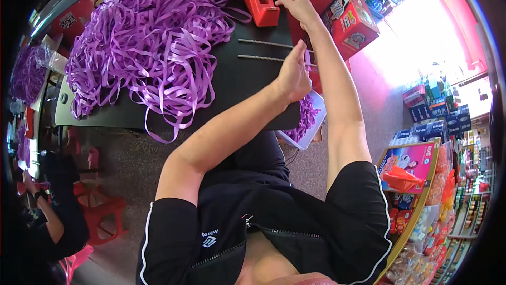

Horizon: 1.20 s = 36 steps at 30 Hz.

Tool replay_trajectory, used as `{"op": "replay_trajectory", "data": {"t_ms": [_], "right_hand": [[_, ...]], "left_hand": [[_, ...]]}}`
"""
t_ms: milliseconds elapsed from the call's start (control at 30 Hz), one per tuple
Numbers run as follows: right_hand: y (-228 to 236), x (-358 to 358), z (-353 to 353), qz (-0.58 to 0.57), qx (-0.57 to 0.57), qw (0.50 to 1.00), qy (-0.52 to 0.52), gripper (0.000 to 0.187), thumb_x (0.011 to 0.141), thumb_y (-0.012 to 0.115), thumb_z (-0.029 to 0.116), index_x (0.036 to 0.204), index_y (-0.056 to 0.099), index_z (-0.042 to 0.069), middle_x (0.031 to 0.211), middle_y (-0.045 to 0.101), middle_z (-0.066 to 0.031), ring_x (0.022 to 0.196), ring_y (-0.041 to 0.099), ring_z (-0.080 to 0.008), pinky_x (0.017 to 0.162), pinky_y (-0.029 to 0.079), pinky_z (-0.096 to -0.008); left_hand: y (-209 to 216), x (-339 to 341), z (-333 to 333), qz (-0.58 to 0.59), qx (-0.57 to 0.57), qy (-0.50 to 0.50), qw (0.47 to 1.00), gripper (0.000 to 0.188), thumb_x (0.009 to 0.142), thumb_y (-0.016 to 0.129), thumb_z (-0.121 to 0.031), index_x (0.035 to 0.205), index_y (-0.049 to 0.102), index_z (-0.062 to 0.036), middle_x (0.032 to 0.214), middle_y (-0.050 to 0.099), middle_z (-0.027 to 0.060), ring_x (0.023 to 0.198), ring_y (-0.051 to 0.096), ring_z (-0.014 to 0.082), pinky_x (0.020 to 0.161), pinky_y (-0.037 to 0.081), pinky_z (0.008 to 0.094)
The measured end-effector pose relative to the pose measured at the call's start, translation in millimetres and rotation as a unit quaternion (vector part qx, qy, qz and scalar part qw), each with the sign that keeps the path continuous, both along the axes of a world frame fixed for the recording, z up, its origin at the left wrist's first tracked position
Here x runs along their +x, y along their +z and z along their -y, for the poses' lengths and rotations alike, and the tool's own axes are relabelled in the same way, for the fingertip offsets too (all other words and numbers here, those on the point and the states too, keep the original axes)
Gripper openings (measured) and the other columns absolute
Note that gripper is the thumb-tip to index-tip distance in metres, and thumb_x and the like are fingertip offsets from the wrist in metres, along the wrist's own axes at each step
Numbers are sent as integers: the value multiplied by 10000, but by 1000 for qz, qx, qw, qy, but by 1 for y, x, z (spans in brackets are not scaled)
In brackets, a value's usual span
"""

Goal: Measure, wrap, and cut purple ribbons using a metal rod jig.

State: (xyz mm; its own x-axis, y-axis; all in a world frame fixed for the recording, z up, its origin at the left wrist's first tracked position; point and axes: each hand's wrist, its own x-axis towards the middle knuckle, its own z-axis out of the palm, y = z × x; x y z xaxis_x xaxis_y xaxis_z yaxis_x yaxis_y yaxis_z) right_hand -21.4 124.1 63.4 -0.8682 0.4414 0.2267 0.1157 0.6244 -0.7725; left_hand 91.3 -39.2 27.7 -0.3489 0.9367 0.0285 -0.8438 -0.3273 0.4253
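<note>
While the right hand [298, 8] is held at a red tape dispenser [268, 17] at 12 o'clock, the left hand [293, 77] is held lower, at 1 o'clock, by two thin metal rods [258, 42]. The dispenser is set on a black bench [226, 95]; toward 10 o'clock the surface is covered by a tangled heap of purple ribbon [153, 37]. The tips of the right hand's fingers are pressed together at the dispenser's right side, as if tape were being pinched, though no tape can be made out between them. On the left hand one digit, apparently the thumb, is raised toward 1 o'clock; the others are largely hidden, so whether anything is gripped cannot be told.

The step in hand is judged to be the taking of a piece of tape. For the next move, a short pull against the cutting edge seems called for.

The dispenser's long axis is laid from about 11 to 5 o'clock, the white roll nearer the far end. The rods are laid side by side, nearly level, their bare tips pointed at 9 o'clock. At 3 o'clock, beyond the bench, purple ribbon pieces [305, 121] are held in a pale tray [319, 116].
</note>
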Motion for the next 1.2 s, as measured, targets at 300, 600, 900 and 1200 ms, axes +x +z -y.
{"op": "replay_trajectory", "data": {"t_ms": [300,600,900,1200], "right_hand": [[22,-23,23,146,-206,968,-10,231,789,702,320,729,678,98,602,470,68,491,329,-42,459,248,-246],[30,15,28,88,-278,957,10,192,806,690,276,788,662,87,644,499,75,502,344,-20,422,198,-195],[1,29,39,98,-269,958,1,215,827,688,332,794,654,122,649,498,103,523,392,7,441,219,-183],[-16,27,37,83,-228,970,-2,209,828,676,345,817,669,136,650,496,99,517,354,-4,457,233,-187]], "left_hand": [[2,-3,8,14,37,9,999,871,876,407,-656,1513,12,-212,1568,-126,105,1423,-201,240,1090,-182,487],[0,-5,6,22,13,10,1000,900,883,386,-656,1504,-66,-188,1548,-217,86,1391,-288,246,1065,-220,502],[13,-3,16,63,30,8,997,654,930,410,-561,1463,266,-210,1415,362,7,1320,305,211,1106,164,443],[3,-4,5,94,47,20,994,517,959,394,-519,1371,388,-207,1247,488,-10,1184,447,184,1030,338,398]]}}
